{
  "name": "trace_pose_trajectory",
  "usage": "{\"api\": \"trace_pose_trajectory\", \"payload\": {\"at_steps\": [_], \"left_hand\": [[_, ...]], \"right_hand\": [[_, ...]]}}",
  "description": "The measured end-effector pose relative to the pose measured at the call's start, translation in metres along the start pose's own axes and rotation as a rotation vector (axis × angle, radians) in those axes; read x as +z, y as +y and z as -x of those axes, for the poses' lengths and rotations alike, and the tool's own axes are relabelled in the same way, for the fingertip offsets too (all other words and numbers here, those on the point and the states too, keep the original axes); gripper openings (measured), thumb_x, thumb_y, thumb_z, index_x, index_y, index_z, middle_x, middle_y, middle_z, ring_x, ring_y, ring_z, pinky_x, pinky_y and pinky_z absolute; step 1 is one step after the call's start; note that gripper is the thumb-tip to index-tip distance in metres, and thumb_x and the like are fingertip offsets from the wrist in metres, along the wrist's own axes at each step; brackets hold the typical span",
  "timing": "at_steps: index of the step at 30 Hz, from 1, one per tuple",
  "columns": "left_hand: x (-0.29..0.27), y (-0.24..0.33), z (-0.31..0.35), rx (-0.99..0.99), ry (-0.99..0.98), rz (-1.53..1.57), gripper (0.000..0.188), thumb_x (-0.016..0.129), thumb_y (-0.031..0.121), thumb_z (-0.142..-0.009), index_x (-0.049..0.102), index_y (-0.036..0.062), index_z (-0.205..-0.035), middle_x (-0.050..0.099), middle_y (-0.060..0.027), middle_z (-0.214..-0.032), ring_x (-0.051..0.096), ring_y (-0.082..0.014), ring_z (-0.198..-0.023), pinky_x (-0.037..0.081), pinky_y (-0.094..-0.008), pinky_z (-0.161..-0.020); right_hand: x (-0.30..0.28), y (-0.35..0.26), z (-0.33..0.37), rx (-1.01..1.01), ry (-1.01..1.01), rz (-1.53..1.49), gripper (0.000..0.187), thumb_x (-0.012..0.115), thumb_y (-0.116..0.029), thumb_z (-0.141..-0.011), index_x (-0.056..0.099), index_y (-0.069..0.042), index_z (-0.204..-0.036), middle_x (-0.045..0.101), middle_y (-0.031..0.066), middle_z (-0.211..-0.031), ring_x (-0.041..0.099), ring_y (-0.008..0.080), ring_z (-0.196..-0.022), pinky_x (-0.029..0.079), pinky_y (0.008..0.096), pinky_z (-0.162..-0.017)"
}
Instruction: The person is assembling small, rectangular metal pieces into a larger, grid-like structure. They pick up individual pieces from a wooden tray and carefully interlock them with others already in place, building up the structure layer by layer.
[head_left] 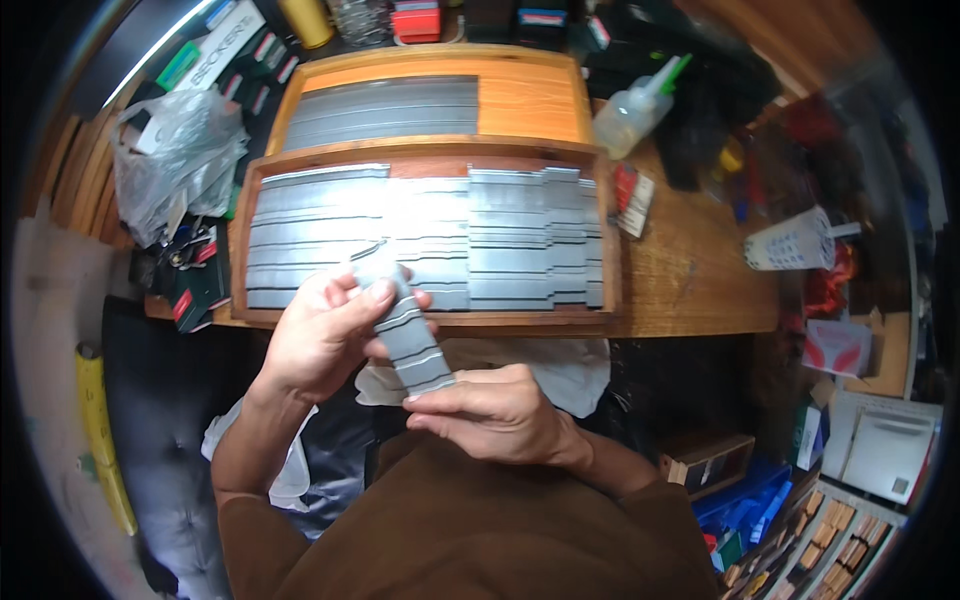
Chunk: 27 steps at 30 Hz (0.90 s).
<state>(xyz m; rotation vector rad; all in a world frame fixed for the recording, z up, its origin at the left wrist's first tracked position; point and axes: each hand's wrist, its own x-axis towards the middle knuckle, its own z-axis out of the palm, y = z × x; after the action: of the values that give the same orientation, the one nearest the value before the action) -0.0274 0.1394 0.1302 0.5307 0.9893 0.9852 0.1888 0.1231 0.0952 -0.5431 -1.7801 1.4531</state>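
Observation:
Between my two hands is a bundle of thin grey metal strips [413,343], slanting down to the right, with dark and bright bands across it. My left hand [335,315] closes around its upper end, thumb on top. My right hand [497,412] pinches the lower end between thumb and fingers. Just beyond, a wooden tray [425,319] holds rows of similar silvery metal strips [507,235], packed side by side in blocks of uneven height. A bright glare hides detail in the middle of the rows.
Behind it, a second wooden tray [530,100] holds darker metal strips [385,110]. A clear plastic bag [180,160] lies left, beside small dark boxes. At right are a squeeze bottle [632,115] and a cup with a straw [790,245]. White cloth [570,370] hangs below the table edge.

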Motion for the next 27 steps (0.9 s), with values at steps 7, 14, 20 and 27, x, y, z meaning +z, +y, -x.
{"api": "trace_pose_trajectory", "payload": {"at_steps": [7, 14, 20, 27], "left_hand": [[-0.015, 0.032, -0.004, 0.186, 0.306, -0.738, 0.032, 0.057, 0.027, -0.104, 0.068, -0.0030, -0.112, 0.066, -0.0077, -0.068, 0.058, -0.0091, -0.044, 0.043, -0.0204, -0.039], [-0.046, 0.010, 0.004, 0.950, 0.089, -1.334, 0.029, 0.068, -0.011, -0.080, 0.071, 0.0012, -0.107, 0.069, -0.0142, -0.109, 0.063, -0.0292, -0.101, 0.050, -0.0346, -0.086], [-0.054, 0.007, -0.007, 0.960, -0.199, -1.381, 0.037, 0.068, -0.005, -0.070, 0.071, 0.0053, -0.105, 0.066, -0.0133, -0.124, 0.061, -0.0340, -0.114, 0.047, -0.0428, -0.096], [-0.054, 0.004, -0.010, 0.994, -0.220, -1.413, 0.035, 0.072, 0.000, -0.067, 0.071, 0.0084, -0.100, 0.066, -0.0121, -0.122, 0.063, -0.0343, -0.112, 0.049, -0.0432, -0.092]], "right_hand": [[0.037, 0.021, -0.013, 0.086, 0.330, -0.185, 0.014, 0.073, 0.008, -0.086, 0.073, 0.008, -0.100, 0.076, 0.0171, -0.095, 0.075, 0.0195, -0.083, 0.062, 0.0278, -0.074], [0.066, 0.039, -0.015, 0.354, 0.378, -0.570, 0.026, 0.068, 0.005, -0.092, 0.066, 0.008, -0.118, 0.071, 0.0163, -0.114, 0.073, 0.0190, -0.095, 0.062, 0.0284, -0.078], [0.040, 0.037, -0.007, 0.177, 0.305, -0.139, 0.027, 0.075, 0.004, -0.088, 0.069, 0.007, -0.113, 0.072, 0.0148, -0.108, 0.072, 0.0152, -0.091, 0.060, 0.0259, -0.079], [0.043, 0.041, -0.011, 0.283, 0.337, -0.204, 0.026, 0.077, 0.005, -0.085, 0.070, 0.008, -0.109, 0.074, 0.0124, -0.095, 0.072, 0.0139, -0.085, 0.060, 0.0251, -0.076]]}}
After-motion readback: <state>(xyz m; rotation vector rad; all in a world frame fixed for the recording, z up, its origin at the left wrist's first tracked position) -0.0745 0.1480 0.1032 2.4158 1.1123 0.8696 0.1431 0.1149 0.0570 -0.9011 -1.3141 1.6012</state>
